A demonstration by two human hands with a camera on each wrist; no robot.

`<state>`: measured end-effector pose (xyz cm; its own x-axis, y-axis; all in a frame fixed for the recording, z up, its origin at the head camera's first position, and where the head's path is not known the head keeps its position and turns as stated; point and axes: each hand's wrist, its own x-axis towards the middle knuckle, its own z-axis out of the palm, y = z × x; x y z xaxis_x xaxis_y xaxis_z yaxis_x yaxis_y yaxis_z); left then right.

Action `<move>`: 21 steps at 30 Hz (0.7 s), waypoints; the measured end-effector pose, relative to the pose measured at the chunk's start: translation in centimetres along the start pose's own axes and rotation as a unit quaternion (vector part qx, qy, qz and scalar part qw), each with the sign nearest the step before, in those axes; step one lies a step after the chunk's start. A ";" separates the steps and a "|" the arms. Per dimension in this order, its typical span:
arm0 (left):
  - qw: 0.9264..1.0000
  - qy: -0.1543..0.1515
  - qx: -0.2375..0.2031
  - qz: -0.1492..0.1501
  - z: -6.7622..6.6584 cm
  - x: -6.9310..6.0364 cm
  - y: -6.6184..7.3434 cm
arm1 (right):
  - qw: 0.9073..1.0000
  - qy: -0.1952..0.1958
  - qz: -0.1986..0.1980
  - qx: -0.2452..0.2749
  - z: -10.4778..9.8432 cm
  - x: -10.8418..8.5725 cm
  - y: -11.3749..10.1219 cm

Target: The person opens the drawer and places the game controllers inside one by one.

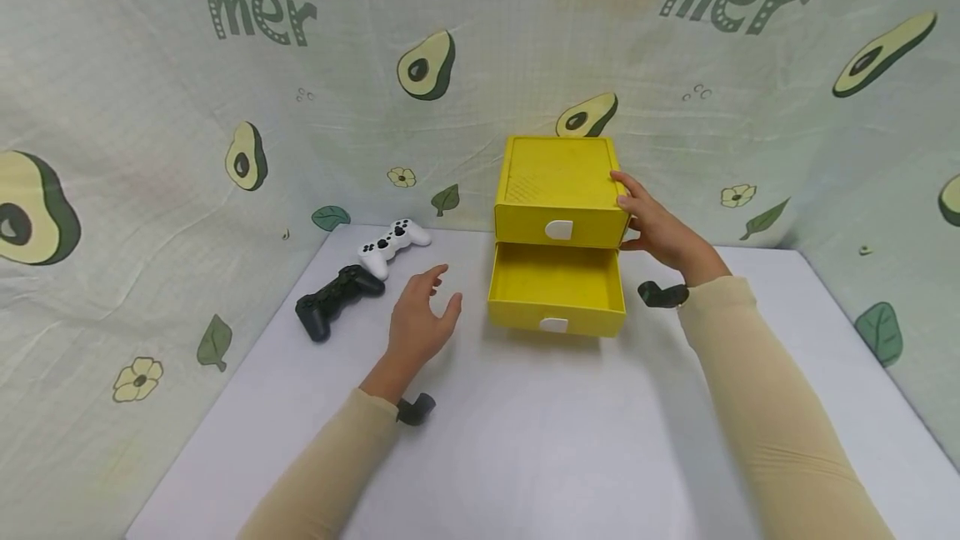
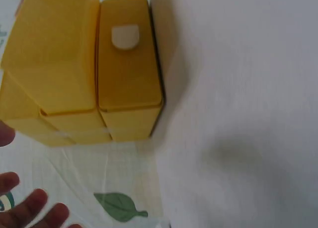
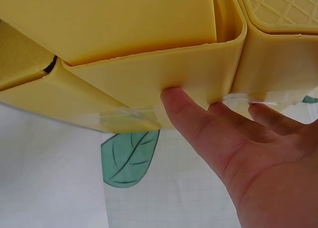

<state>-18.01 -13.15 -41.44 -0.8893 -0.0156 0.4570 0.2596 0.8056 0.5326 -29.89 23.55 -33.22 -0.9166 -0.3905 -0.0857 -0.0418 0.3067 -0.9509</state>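
A yellow drawer unit (image 1: 558, 173) with white pull tabs stands at the back of the table. Its middle drawer (image 1: 555, 273) is pulled out, and I see nothing inside. Beneath it, the bottom drawer (image 2: 130, 64) sits closed in the left wrist view; the top one is closed too. My right hand (image 1: 663, 232) rests on the unit's right side, its extended fingers (image 3: 191, 114) touching the wall in the right wrist view. My left hand (image 1: 420, 319) is held over the table left of the unit, fingers loosely spread and holding nothing.
A white game controller (image 1: 393, 245) and a black game controller (image 1: 337, 298) lie on the table's left side, beyond my left hand. Behind the white table (image 1: 547, 432) hangs a cloth (image 1: 495, 40) printed with avocados, which also covers both sides.
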 end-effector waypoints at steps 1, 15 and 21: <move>1.000 -0.015 0.012 -0.017 -0.1 0.2 -0.3 | 1.000 0.000 0.000 -0.001 0.0 0.0 0.0; 0.984 -0.073 0.152 -0.057 -1.6 2.1 -4.7 | 1.000 0.005 -0.004 -0.002 0.0 0.1 0.4; 0.974 -0.087 0.196 -0.067 -2.2 2.7 -6.2 | 1.000 -0.001 -0.003 -0.006 0.3 -0.4 -0.4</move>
<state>-21.19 -19.48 -41.93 -0.9645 -0.0638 0.2562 0.0025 0.9681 0.2504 -29.36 23.38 -32.90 -0.9157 -0.3936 -0.0810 -0.0513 0.3143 -0.9479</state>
